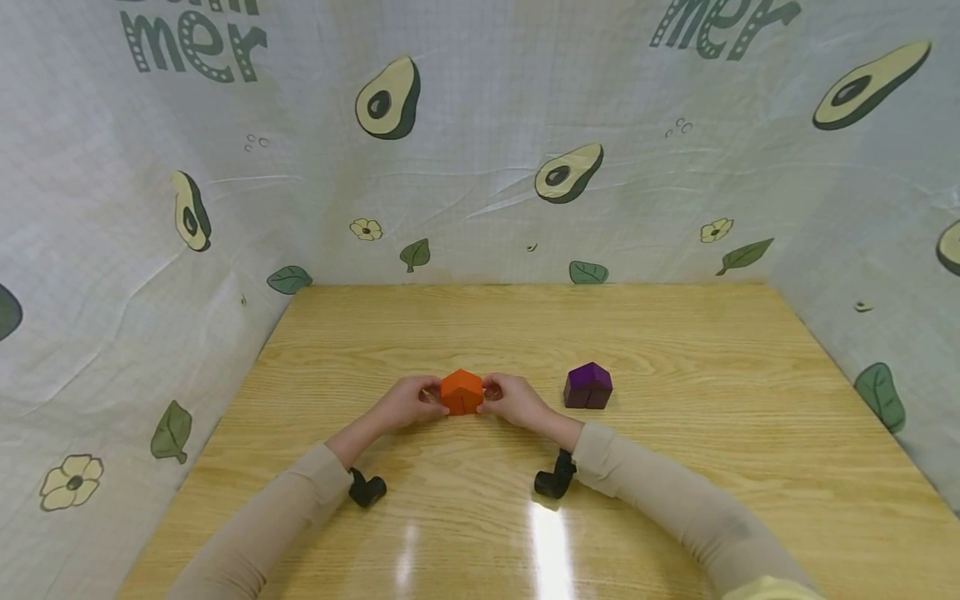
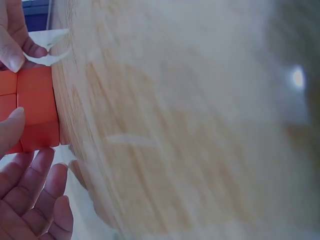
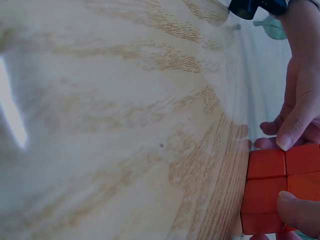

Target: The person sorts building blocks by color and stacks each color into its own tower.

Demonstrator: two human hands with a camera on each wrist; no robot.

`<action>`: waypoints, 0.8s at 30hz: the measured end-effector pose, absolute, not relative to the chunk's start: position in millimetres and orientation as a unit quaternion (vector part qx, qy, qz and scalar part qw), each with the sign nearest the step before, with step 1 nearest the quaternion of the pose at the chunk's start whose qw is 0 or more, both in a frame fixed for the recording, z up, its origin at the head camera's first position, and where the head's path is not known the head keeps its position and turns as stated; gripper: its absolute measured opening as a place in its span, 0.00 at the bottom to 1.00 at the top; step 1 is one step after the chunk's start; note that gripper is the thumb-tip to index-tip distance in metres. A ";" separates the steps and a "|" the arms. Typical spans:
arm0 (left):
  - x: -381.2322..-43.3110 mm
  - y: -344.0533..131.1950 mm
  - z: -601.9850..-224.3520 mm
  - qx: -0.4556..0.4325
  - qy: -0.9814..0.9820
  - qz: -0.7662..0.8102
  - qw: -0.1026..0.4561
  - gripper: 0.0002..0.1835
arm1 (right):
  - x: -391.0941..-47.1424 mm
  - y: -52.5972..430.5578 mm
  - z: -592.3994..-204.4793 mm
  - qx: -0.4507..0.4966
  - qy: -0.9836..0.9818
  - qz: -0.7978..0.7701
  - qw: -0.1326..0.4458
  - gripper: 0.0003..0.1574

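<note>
An orange block (image 1: pixel 462 393) with a peaked, house-like outline sits near the middle of the wooden table. My left hand (image 1: pixel 407 403) pinches its left side between thumb and fingers, while my right hand (image 1: pixel 519 402) pinches the right side. Seams divide the block into smaller pieces, as the left wrist view shows on its orange faces (image 2: pixel 37 102) and the right wrist view on its red-orange faces (image 3: pixel 266 192). Both thumbs press on the near face; some fingertips are hidden behind the block. To the right of my right hand stands a purple block (image 1: pixel 588 387) of similar shape, untouched.
The wooden table (image 1: pixel 465 329) ends at a white cloth (image 1: pixel 480 225) printed with avocados and leaves, which rises behind it and on both sides. A black wrist camera (image 1: pixel 367 489) hangs under the left forearm, another black camera (image 1: pixel 553 477) under the right.
</note>
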State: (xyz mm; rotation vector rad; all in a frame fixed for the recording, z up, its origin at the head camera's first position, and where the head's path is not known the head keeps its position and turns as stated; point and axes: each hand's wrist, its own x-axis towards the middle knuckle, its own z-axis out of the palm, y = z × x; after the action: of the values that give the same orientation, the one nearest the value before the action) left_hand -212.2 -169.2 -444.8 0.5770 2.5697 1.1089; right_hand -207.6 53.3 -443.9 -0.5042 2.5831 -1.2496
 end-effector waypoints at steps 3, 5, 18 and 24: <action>-211.8 -169.0 -444.0 0.199 0.889 0.387 0.143 0.18 | -207.3 53.5 -444.4 -0.177 0.882 -0.423 0.107 0.21; -211.6 -168.9 -443.5 0.199 0.888 0.388 0.143 0.18 | -206.9 53.4 -444.2 -0.178 0.883 -0.422 0.103 0.21; -210.8 -168.4 -443.4 0.198 0.891 0.386 0.138 0.17 | -205.3 52.1 -444.3 -0.184 0.891 -0.405 0.094 0.18; -210.7 -167.3 -444.4 0.196 0.892 0.383 0.137 0.18 | -206.6 52.5 -446.6 -0.192 0.893 -0.396 0.093 0.18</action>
State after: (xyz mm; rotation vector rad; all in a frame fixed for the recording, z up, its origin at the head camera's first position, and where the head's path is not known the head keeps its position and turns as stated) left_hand -210.7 -167.3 -444.4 0.5668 2.5824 1.1089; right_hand -206.6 52.5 -446.6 -0.5692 2.6512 -1.1738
